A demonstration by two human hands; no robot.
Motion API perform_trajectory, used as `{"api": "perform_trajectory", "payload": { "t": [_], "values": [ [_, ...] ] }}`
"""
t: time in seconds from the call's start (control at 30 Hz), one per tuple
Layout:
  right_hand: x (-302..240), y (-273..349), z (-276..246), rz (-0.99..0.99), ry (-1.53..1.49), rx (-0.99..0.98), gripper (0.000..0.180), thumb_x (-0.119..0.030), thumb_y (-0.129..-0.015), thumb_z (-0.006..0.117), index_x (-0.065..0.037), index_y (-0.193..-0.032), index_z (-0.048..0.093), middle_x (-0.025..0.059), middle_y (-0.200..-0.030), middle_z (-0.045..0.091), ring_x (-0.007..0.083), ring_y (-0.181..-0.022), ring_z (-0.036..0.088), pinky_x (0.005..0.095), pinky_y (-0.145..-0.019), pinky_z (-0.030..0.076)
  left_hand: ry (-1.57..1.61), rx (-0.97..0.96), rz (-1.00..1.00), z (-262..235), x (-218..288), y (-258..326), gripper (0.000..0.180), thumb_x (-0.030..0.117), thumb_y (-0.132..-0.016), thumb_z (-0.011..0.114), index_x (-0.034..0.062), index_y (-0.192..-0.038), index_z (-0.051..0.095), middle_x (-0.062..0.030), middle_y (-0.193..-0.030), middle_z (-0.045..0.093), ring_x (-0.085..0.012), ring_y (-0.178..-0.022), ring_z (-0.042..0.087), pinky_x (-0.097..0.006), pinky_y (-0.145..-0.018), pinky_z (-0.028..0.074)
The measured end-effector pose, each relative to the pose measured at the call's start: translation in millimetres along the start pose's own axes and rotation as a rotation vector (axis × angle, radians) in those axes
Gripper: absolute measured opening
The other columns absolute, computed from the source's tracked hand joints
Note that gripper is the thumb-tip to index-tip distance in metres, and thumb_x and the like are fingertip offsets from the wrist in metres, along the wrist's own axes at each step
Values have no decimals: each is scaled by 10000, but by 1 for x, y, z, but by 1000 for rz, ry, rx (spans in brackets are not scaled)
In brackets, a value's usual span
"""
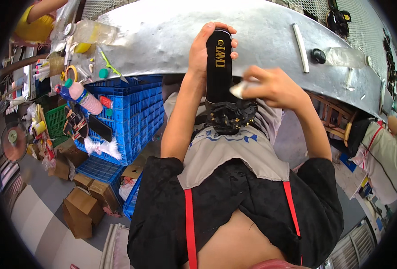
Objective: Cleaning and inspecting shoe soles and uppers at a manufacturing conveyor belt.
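Observation:
A black sandal (219,71) with gold lettering on its insole stands on end against my lap, its decorated black strap (230,117) at the lower end. My left hand (203,45) grips the sandal's upper end, fingers curled over the tip. My right hand (272,85) pinches a small white cloth (238,89) against the sandal's right edge. A grey apron (225,152) covers my lap under the sandal.
A curved metal table (171,31) lies ahead with a plastic bottle (93,32), a black knob (318,55) and a white strip (300,41). Blue crates (135,112) stand at left, cardboard boxes (86,201) on the floor. Another person sits at right (382,152).

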State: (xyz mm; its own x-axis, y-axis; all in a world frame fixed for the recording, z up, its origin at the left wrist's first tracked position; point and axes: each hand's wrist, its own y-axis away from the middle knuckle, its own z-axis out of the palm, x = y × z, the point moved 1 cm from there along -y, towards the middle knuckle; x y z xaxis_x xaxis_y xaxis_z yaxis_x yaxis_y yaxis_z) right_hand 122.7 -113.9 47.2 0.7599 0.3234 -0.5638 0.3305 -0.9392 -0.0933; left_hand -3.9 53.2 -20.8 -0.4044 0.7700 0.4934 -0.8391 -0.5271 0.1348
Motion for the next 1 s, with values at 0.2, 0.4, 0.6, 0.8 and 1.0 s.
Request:
{"api": "perform_trajectory", "payload": {
  "t": [0.2, 0.4, 0.6, 0.8, 1.0],
  "values": [
    [-14, 50, 9, 458, -51, 515, 384, 128, -753, 575, -46, -1071, 699, 100, -1099, 616, 263, -850, 654, 330, -722, 521, -109, 16, 137, -8, 45, -40, 412, 340, -1007, 474, -35, -1112, 608, -171, -1100, 612, -307, -925, 605, -405, -706, 543],
    [-26, 54, 27, 563, -211, 808, 327, 154, -820, 549, 26, -1094, 672, 151, -1078, 607, 245, -860, 618, 283, -745, 483, -1143, 642, 1029, 4, 74, -97, 307, 193, -1009, 491, -21, -1215, 570, -146, -1227, 594, -252, -1184, 548, -386, -1050, 425],
    [-30, 38, 47, 682, -129, 705, 376, 107, -855, 534, -51, -1171, 662, 132, -1091, 612, 299, -768, 644, 347, -686, 520, -1449, 41, 746, 0, 54, -2, 418, 158, -959, 577, -19, -1333, 519, -192, -1389, 530, -327, -1359, 455, -409, -1145, 326],
    [-24, -8, 37, 544, 171, 427, 422, -6, -788, 637, -114, -1194, 595, 123, -1037, 566, 310, -822, 680, 412, -644, 559, -1852, -45, 637, 13, 1, 10, 544, 218, -954, 621, 30, -1431, 440, -175, -1416, 492, -375, -1368, 414, -483, -1147, 296],
    [11, 30, 9, 888, 444, 410, 437, -8, -783, 623, -108, -1208, 599, 118, -1008, 552, 312, -815, 663, 424, -613, 558, -1811, -28, 569, 7, 6, 10, 563, 252, -952, 613, 31, -1437, 430, -176, -1409, 489, -376, -1376, 397, -495, -1150, 285]
  ]
}}
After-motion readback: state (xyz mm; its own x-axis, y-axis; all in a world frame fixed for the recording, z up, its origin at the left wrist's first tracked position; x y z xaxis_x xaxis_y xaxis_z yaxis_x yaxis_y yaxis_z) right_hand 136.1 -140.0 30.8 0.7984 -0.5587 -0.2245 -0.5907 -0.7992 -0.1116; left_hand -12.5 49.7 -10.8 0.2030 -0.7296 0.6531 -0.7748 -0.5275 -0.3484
